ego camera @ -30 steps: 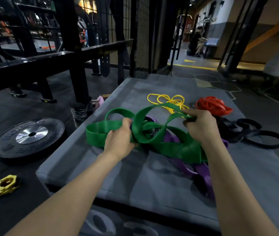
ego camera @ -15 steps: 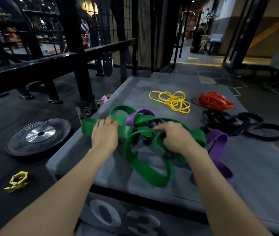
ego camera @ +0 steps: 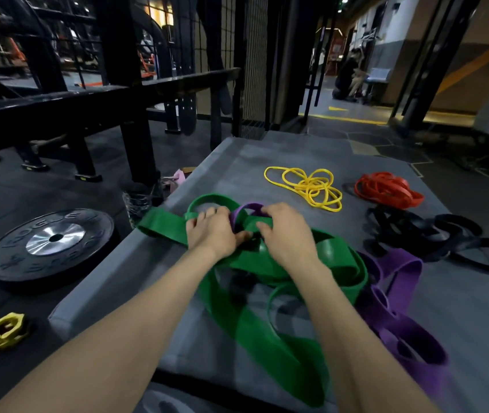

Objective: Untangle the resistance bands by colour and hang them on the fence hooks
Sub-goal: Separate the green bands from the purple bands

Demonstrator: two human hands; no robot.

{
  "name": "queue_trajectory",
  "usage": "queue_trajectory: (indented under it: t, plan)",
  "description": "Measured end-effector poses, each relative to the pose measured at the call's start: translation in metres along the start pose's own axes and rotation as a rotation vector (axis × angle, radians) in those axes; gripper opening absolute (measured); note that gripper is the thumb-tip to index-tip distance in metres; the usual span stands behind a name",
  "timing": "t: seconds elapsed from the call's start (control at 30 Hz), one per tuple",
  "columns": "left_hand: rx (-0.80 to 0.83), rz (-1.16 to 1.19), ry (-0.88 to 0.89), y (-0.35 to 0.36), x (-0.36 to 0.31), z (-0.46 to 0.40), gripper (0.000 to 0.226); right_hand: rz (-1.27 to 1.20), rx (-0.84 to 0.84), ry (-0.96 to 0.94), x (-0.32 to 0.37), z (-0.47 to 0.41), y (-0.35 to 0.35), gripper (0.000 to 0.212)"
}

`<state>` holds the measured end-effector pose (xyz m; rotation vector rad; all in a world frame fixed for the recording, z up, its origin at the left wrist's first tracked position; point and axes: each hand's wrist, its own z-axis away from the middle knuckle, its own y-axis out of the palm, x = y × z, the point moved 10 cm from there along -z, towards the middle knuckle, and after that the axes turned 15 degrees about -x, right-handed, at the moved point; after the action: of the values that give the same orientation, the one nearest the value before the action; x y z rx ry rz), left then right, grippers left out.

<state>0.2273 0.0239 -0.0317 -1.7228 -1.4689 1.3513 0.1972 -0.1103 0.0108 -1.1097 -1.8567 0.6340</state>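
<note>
On the dark floor at the near left lay a yellow plastic barbell collar (ego camera: 2, 333), and farther back a round black weight plate with a silver hub (ego camera: 50, 243) lay flat beside the left edge of the grey padded box (ego camera: 246, 156). A clear plastic bottle (ego camera: 136, 201) stood on the floor just off that edge, near a black steel rack post (ego camera: 124, 93).

On the box top, the wide green rubber resistance band (ego camera: 267, 338) sprawled in broad loops from the left edge to the near middle. The left hand (ego camera: 212, 231) rested on its far loops, fingers curled over the green strap and gripping it. The right hand (ego camera: 285, 231), just beside the left, had its fingers bent down around a purple loop and pinched it where it crossed the green.

The purple rubber resistance band (ego camera: 410, 341) ran under the green one and spread out to the near right. Far of the hands lay a thin yellow band coil (ego camera: 312, 186), to its right a red band bundle (ego camera: 389, 192), and just nearer a heap of black bands (ego camera: 452, 236), the three apart from the green-purple tangle. A black mesh fence (ego camera: 249, 55) stood at the far side.
</note>
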Motion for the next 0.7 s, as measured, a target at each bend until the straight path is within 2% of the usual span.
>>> queue_trajectory:
  t: [0.1,0.23,0.33,0.43,0.6,0.7]
  plan:
    - [-0.068,0.029,0.004,0.003,0.007,-0.007,0.038,0.230,0.025,-0.104,-0.006,-0.001,0.031,0.042]
    - [-0.088,0.318,-0.091,0.002,0.034,-0.013,0.026,0.258,0.068,-0.112,-0.008,-0.008,0.048,0.054]
    - [-0.115,0.430,-0.084,-0.001,0.034,-0.011,0.019,0.320,0.163,-0.070,-0.013,-0.011,0.059,0.065]
    - [-0.151,0.514,-0.064,-0.006,0.030,-0.009,0.019,0.365,0.188,-0.027,-0.016,-0.010,0.061,0.058]
    - [-0.228,0.521,-0.017,-0.026,0.021,-0.006,0.030,0.162,0.119,0.120,-0.020,-0.012,0.044,0.042]
    - [-0.276,0.529,-0.040,-0.041,0.019,-0.013,0.027,-0.109,0.111,0.189,-0.021,-0.011,0.031,0.029]
